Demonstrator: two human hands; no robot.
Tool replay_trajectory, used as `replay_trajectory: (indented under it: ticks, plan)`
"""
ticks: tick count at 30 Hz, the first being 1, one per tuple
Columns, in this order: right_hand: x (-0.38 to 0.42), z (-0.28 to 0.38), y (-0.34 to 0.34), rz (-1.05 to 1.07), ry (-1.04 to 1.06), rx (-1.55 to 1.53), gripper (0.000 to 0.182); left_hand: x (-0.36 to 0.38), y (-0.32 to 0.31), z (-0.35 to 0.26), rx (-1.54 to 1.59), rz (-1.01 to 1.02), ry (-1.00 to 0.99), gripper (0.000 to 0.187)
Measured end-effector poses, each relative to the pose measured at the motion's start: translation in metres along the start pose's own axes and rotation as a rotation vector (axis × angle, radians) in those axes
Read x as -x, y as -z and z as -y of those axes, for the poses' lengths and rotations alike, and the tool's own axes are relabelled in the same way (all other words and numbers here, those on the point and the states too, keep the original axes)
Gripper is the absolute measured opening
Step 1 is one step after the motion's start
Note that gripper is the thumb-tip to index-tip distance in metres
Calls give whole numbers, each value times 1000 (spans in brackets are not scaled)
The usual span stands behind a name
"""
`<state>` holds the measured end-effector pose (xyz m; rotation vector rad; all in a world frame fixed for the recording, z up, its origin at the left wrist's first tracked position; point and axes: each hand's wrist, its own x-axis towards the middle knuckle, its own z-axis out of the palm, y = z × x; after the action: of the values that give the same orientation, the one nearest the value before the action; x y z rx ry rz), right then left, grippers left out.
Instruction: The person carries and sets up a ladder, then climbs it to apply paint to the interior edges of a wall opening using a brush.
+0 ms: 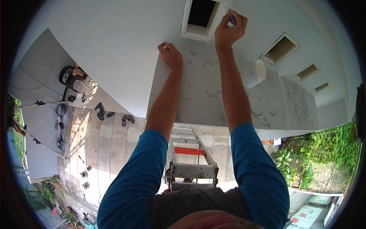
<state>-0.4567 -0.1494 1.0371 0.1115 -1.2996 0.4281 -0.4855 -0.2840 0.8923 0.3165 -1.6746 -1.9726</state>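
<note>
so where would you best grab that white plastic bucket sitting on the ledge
Probably by the open rim, coming from the near side. The white plastic bucket stands on the grey concrete ledge just beyond the right forearm, its mouth facing up and unobstructed. No handle is visible, so a hand over the rim edge looks surest.

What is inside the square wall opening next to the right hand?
Inside the opening only darkness shows behind its white frame; nothing in it can be made out. The right hand, holding a small dark object, covers its right edge.
</note>
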Motion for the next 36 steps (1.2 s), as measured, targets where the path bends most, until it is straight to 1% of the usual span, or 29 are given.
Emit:
replay_trajectory:
  ticks: [1,3,6,8,9,11,13,14,16,18,22,25,29,31,33,34,35,36]
  plan:
    - [4,4,-7,-11,41,7,11,0,0,-1,5,1,2,24]
    - [12,16,-25,-3,25,-27,13,-1,0,0,-6,1,-1,24]
    - [22,31,-46,-3,81,7,12,-1,0,3,-5,5,7,25]
    - [21,42,-55,-71,13,-195,12,-3,1,0,7,7,15,25]
    - [20,46,-56,-72,12,-192,12,-2,1,-1,6,10,26,25]
    - [20,48,-55,16,-41,-271,11,2,2,-6,3,17,42,26]
    - [16,43,-48,19,-57,-274,10,2,3,-8,16,-7,31,26]
    - [12,37,-43,9,-77,-249,9,2,2,-5,17,-4,33,26]
    - [2,22,-26,17,-130,-148,8,0,1,0,3,5,-43,26]
    - [-3,3,-12,12,-105,-104,8,0,1,0,-2,4,-42,26]
    - [-10,1,7,-13,-56,-44,9,2,1,-4,0,6,-26,26]
    - [-9,7,-1,-37,-8,-55,11,1,1,-3,-22,-8,-32,25]
    - [12,18,-32,-56,60,-27,15,1,2,-5,-26,3,-27,26]
    - [25,27,-44,-38,40,-42,17,2,2,-7,1,16,49,27]
    - [34,34,-55,-4,-55,-181,16,-1,2,-5,-3,30,55,27]
    - [31,40,-59,-30,7,-188,16,-1,3,-5,-7,52,64,27]
    - [30,47,-58,-30,1,-185,16,0,3,-5,-13,54,64,27]
    - [30,53,-56,4,-31,-253,16,1,2,-5,4,26,44,27]
